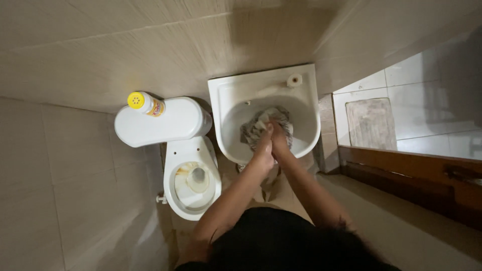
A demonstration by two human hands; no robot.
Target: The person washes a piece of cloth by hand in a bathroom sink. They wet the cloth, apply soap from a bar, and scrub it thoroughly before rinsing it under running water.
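Both hands, left hand [264, 143] and right hand [279, 142], are pressed together and closed on a grey cloth [262, 124] bunched in the basin [306, 131], toward its front rim. Most of the cloth lies just beyond the fingers, equally near either hand.

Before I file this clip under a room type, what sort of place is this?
A small tiled bathroom. A white ceramic toilet stands beside a white wall-mounted washbasin, where both hands, left hand and right hand, press a grey crumpled cloth. A yellow-capped white cleaner bottle lies on the cistern.
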